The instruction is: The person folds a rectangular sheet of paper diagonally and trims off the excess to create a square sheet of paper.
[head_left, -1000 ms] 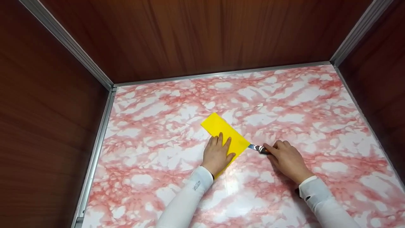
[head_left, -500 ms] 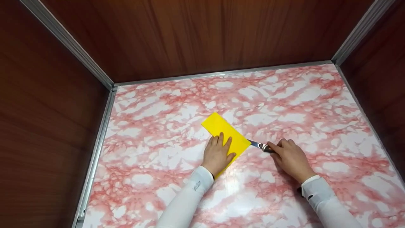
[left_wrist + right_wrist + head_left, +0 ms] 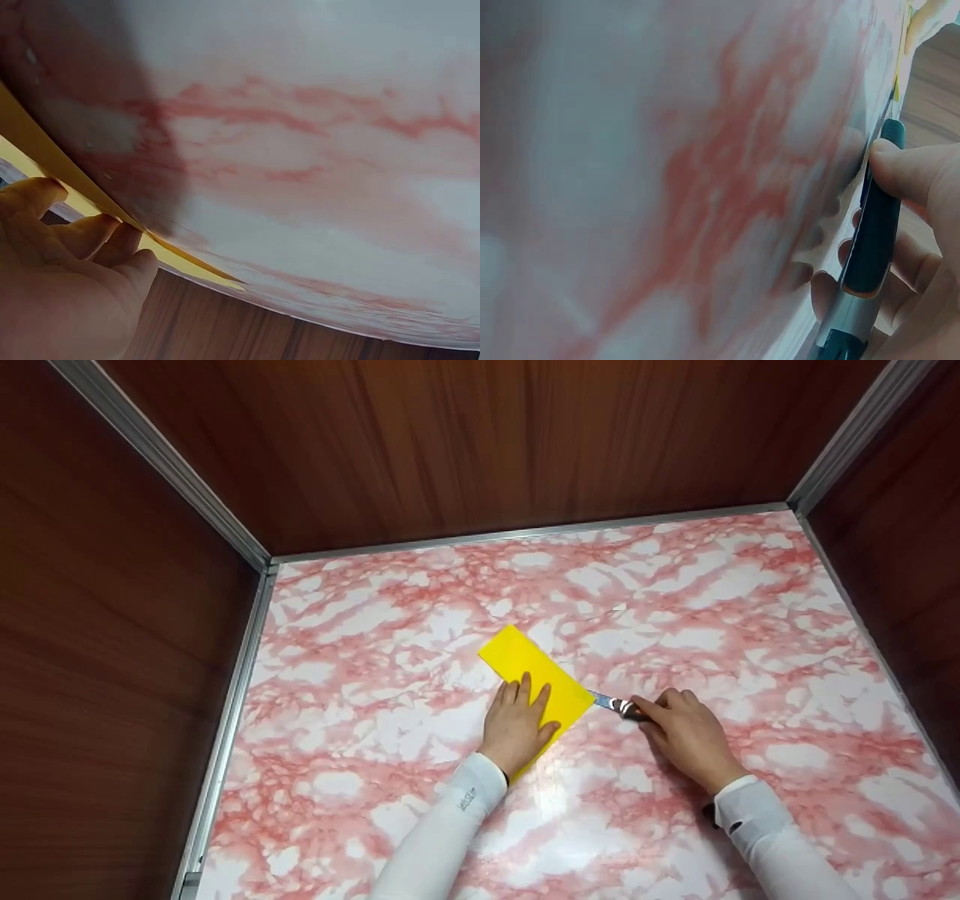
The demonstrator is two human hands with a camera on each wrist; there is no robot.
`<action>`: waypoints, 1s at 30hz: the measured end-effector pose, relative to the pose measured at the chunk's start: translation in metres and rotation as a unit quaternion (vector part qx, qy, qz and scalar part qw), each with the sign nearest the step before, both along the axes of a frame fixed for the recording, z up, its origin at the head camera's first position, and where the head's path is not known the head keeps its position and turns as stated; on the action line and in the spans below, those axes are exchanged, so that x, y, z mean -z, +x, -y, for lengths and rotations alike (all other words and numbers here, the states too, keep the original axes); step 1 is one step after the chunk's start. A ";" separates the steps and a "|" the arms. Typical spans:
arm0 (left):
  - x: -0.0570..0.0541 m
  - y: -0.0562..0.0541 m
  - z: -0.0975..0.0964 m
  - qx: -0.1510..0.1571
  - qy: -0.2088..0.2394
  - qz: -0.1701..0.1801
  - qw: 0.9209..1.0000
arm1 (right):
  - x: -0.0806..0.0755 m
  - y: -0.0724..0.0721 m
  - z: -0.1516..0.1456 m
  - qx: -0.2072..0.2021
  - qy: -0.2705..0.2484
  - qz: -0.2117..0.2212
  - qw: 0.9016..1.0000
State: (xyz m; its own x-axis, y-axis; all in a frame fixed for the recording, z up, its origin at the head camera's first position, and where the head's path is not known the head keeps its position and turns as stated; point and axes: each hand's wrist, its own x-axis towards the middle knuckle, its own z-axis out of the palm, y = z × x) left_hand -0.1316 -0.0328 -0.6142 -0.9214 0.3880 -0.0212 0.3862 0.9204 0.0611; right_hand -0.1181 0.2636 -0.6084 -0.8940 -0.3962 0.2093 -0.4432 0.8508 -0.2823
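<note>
Fingers spread, our left hand (image 3: 517, 726) pressed the paper (image 3: 513, 650) near the worktop (image 3: 345, 720) middle; our right hand (image 3: 690, 739) gripped the knife (image 3: 628, 710). Its blade (image 3: 603, 700) had just shifted round the paper's right corner toward the worktop's far edge, likely bearing on the long side.

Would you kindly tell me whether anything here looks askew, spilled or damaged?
Nothing looks spilled or torn. The only askew thing is the yellow paper, slanted on the marbled table; the left hand rests on it, so that seems deliberate. The knife in the right hand meets the paper's corner, where I cannot tell whether it is cut.
</note>
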 end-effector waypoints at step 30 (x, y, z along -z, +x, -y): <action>-0.008 -0.001 0.008 0.040 -0.015 0.020 0.999 | -0.002 -0.012 0.014 -0.029 -0.004 -0.002 1.000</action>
